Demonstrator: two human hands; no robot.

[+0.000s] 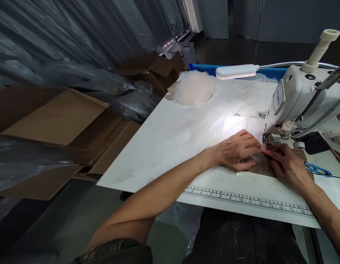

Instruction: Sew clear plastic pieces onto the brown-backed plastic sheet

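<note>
A white sewing machine [293, 95] stands at the right of the white table, its presser foot just beyond my fingertips. Thin, sheer pale fabric [258, 157] lies in front of the needle area. My left hand [238, 150] is closed, its bent fingers gripping the fabric from the left. From the right, my right hand [289, 167] pinches the fabric's edge close to the left fingertips. Beneath both hands is a brown patch [262, 168] on the table top. Exactly how the fabric lies between the fingers is hidden.
Blue thread snips [318, 169] lie right of my right hand, near a black flat object [315, 142]. A pale fabric pile [196, 87] sits at the table's far left corner. A lamp [237, 71] hangs above. Cardboard boxes [57, 117] stand left; a ruler strip [249, 201] lines the front edge.
</note>
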